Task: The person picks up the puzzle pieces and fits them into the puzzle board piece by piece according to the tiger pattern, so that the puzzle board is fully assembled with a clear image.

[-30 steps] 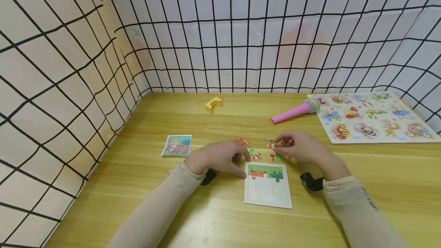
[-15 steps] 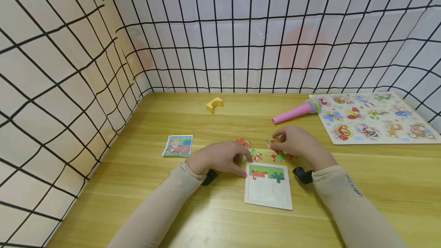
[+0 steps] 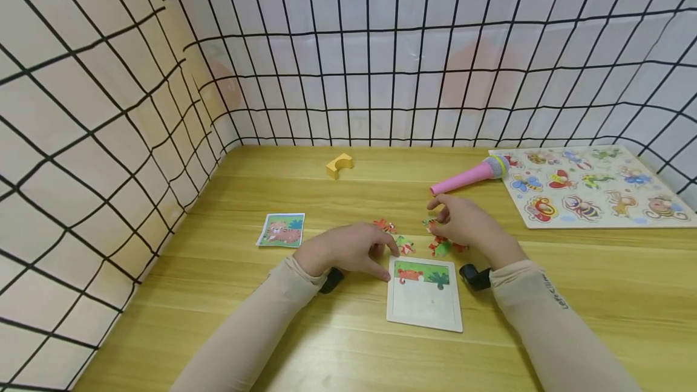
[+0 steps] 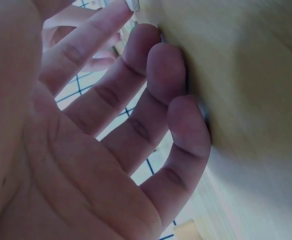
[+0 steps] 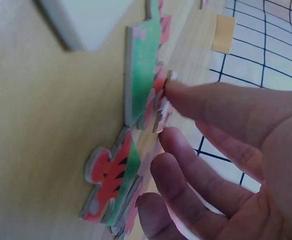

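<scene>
My left hand lies at the upper left corner of the white puzzle tray, its thumb and forefinger touching the edges. In the left wrist view the other fingers rest loosely bent on the table. The tray holds a joined green and orange strip along its top. Just beyond it, my right hand pinches a small orange tiger puzzle piece; the forefinger's tip is hidden in the right wrist view. Around lie other loose pieces: an orange one, a green and red one and a green one.
A small tiger picture card lies left of the left hand. Farther back are a yellow arched block and a pink toy microphone. An insect puzzle board sits at the right, under a black grid net behind the table.
My right hand has shifted slightly left and now bends closer over the tiger piece, which has turned a little. The left hand and the tray have stayed put.
</scene>
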Demonstrator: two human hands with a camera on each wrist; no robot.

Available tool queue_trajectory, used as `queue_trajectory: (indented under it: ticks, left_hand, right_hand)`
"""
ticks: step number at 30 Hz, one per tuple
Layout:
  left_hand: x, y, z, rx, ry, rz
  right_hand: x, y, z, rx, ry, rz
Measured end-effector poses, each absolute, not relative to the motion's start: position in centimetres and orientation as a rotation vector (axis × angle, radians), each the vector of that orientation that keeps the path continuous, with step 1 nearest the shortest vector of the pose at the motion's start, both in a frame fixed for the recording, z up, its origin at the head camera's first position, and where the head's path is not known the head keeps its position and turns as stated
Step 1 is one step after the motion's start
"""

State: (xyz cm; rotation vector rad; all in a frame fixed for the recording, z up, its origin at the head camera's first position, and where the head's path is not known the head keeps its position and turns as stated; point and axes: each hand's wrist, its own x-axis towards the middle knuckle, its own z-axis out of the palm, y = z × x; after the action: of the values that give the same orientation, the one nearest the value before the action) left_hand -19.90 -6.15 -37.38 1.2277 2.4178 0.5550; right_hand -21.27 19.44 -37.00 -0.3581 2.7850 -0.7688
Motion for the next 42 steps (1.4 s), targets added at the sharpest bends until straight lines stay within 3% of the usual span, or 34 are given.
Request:
queue_trajectory:
  ticks: [25, 42]
  left_hand:
    - [-19.9, -6.1, -37.6, 1.218, 2.423, 0.548]
    - [-20.0, -6.1, -37.5, 1.206, 2.444, 0.490]
  right_hand:
    - [-20.4, 20.4, -36.7, -0.331, 2.754, -0.873]
    - [-17.8, 21.1, -35.4, -0.726, 2.698, -0.895]
